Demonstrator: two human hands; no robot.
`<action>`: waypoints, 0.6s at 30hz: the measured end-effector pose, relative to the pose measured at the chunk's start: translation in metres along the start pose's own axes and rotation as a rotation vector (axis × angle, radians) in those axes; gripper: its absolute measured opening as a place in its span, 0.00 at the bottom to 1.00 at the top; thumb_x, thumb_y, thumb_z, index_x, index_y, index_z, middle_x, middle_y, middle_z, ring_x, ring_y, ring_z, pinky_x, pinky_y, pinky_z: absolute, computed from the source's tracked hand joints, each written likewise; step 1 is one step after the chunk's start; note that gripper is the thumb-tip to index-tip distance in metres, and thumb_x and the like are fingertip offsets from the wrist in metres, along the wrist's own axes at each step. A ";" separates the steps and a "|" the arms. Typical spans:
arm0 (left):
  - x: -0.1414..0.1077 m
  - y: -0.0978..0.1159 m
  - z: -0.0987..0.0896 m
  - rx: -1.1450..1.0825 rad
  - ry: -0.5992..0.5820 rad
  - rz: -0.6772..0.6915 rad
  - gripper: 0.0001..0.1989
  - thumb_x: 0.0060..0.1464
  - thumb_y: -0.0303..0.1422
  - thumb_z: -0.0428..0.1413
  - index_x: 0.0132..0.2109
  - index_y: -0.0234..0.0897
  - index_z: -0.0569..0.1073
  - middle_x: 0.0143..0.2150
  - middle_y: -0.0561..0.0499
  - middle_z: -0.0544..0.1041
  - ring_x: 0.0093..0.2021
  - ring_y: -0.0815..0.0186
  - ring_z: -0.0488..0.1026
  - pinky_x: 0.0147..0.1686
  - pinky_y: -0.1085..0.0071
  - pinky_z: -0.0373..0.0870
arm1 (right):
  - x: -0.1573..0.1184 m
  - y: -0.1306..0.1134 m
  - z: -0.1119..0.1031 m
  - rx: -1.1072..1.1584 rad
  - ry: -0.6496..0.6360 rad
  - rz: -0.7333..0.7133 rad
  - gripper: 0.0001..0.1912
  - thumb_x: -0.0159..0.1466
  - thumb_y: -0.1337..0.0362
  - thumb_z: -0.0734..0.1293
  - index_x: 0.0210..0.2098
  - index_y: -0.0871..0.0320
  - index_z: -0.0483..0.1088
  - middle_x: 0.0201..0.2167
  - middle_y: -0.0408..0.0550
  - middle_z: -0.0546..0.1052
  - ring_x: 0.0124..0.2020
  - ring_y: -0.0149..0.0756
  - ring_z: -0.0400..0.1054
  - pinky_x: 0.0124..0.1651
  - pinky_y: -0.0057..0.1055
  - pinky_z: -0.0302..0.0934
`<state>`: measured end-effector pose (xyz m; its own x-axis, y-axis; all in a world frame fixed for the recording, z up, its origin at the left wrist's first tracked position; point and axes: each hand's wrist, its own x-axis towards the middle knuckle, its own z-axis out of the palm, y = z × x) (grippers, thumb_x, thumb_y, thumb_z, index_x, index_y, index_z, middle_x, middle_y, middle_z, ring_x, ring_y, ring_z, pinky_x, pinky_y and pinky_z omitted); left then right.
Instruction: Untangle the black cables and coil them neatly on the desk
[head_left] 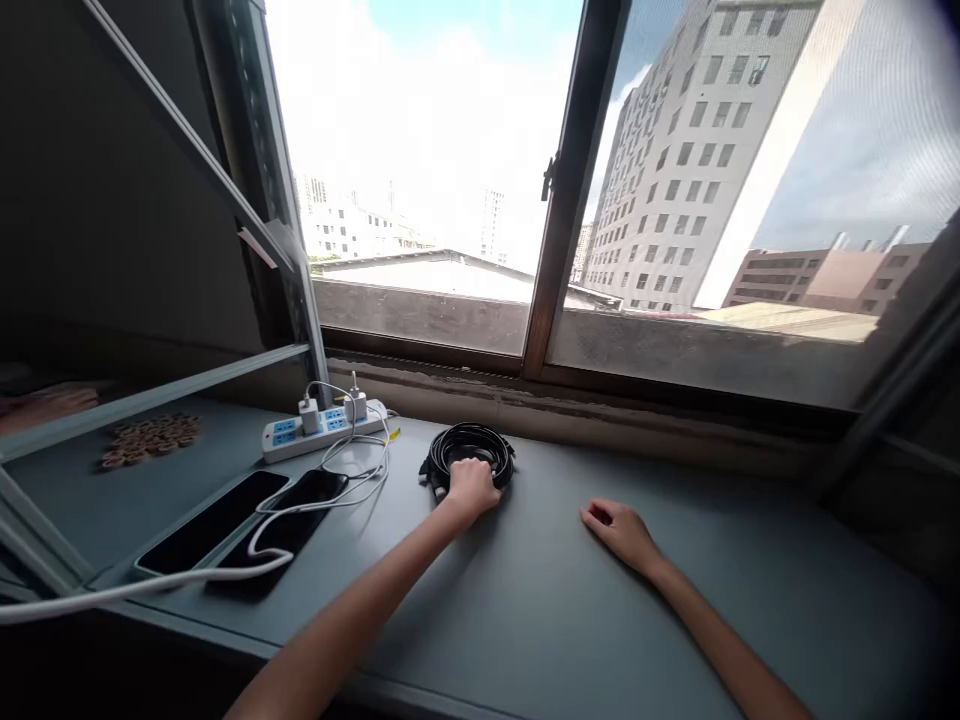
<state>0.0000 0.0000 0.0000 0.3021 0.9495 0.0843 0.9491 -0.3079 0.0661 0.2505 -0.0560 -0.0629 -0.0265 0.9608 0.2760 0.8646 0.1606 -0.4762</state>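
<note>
The black cable (466, 432) is gathered into a round coil, laid flat by the far edge of the table (540, 610), just right of the power strip (322, 438). No long length is seen left loose; connector ends (440, 491) are left exposed at the coil's left side, and whether the loops are tied cannot be told. The coil's near side is apparently clamped in the left hand (474, 487), though its fingertips are hidden. The right hand (628, 537) is rested farther right on the tabletop, fingers loosely curled and slightly apart, with nothing seen held.
</note>
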 end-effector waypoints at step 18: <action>-0.010 -0.061 0.011 -0.025 0.200 -0.067 0.27 0.54 0.49 0.47 0.43 0.27 0.73 0.44 0.35 0.71 0.47 0.51 0.65 0.45 0.61 0.60 | -0.003 0.005 0.002 -0.024 -0.026 0.023 0.19 0.60 0.50 0.55 0.20 0.56 0.60 0.19 0.43 0.67 0.23 0.33 0.59 0.27 0.27 0.50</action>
<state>-0.0595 0.0100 -0.0161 0.2125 0.9377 0.2747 0.9632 -0.2483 0.1026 0.2539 -0.0573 -0.0677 -0.0189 0.9698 0.2432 0.8767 0.1330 -0.4622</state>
